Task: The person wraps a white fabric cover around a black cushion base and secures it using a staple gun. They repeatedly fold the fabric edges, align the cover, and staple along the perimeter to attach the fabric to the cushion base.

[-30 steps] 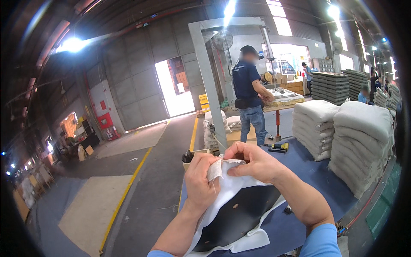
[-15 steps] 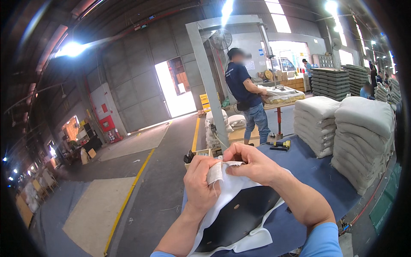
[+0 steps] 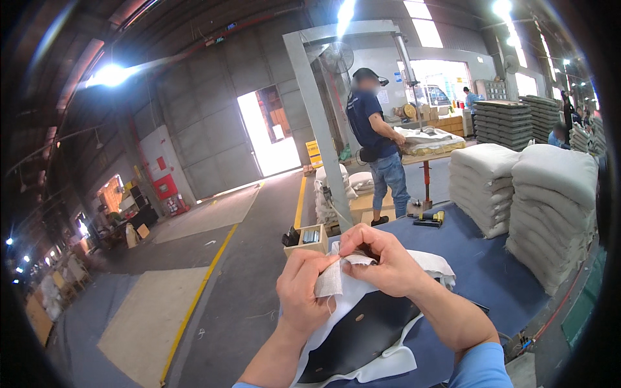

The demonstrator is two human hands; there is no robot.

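Observation:
Both my hands are raised over a dark board with white cloth around it. My left hand [image 3: 301,288] is closed on the fabric's edge, where a beige woven strip [image 3: 328,282] with loose threads hangs beside the fingers. My right hand [image 3: 381,258] pinches the same edge close by, fingertips almost meeting the left ones. The white fabric [image 3: 388,363] drapes along the sides of the black panel [image 3: 359,333], which has a few small holes. What lies between the fingertips is hidden.
On the blue table [image 3: 482,278] lie a yellow and black staple gun [image 3: 430,218] and, at the far left, a small wooden box [image 3: 315,246] of metal strips. Stacks of pale cushions [image 3: 550,207] stand to the right. A co-worker [image 3: 375,123] handles fabric behind a grey frame [image 3: 323,142].
The view has shifted slightly, showing more of the wooden box and of the fabric beyond my right hand. Both hands keep their grip on the cloth edge. The co-worker's head has turned.

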